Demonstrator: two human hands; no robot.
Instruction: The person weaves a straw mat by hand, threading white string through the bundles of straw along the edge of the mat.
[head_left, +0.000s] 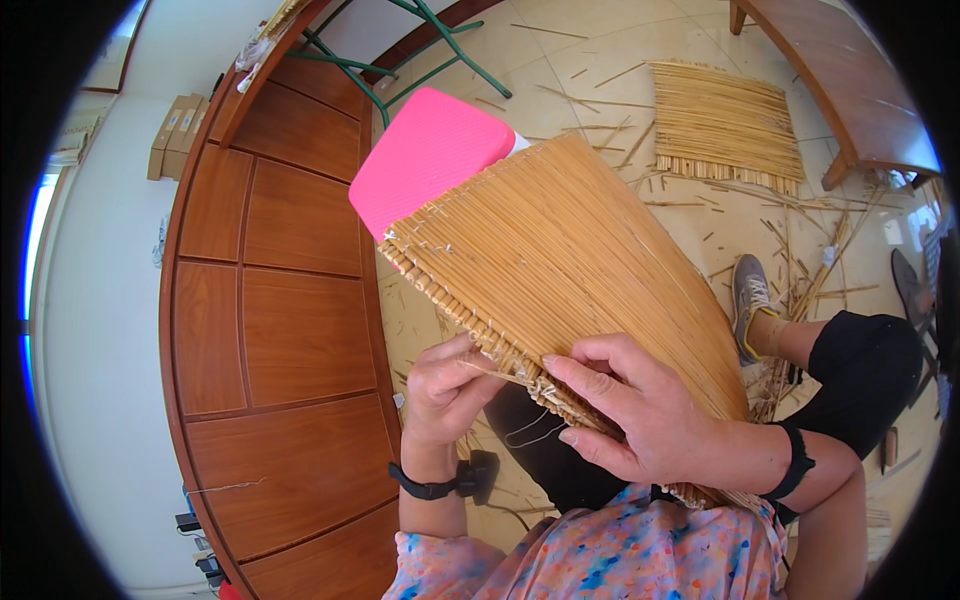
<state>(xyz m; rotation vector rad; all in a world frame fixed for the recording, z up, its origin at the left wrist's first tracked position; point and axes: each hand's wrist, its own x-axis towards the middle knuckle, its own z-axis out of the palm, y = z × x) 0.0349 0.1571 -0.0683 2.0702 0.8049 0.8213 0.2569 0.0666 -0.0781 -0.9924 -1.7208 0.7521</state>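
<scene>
A stiff mat of tan plant stalks [580, 250] lies slanted across my lap, its far end over a pink stool [430, 150]. My right hand [640, 410] grips the mat's near edge, with the fingers on the top face and the thumb lower down at the rim. At the same edge my left hand [450, 385] is closed in a pinch on a thin pale strand [505, 374] that runs to the stitched rim beside my right fingers. A loose thread [535, 435] hangs below. The undersides of the left fingertips are partly hidden.
A second stalk mat [730, 125] lies on the tiled floor, with loose stalks [800, 270] scattered about. A brown wooden cabinet [300, 330] stands at left. A wooden table or bench [850, 80] is at far right, and green metal legs [440, 50] stand beyond the stool.
</scene>
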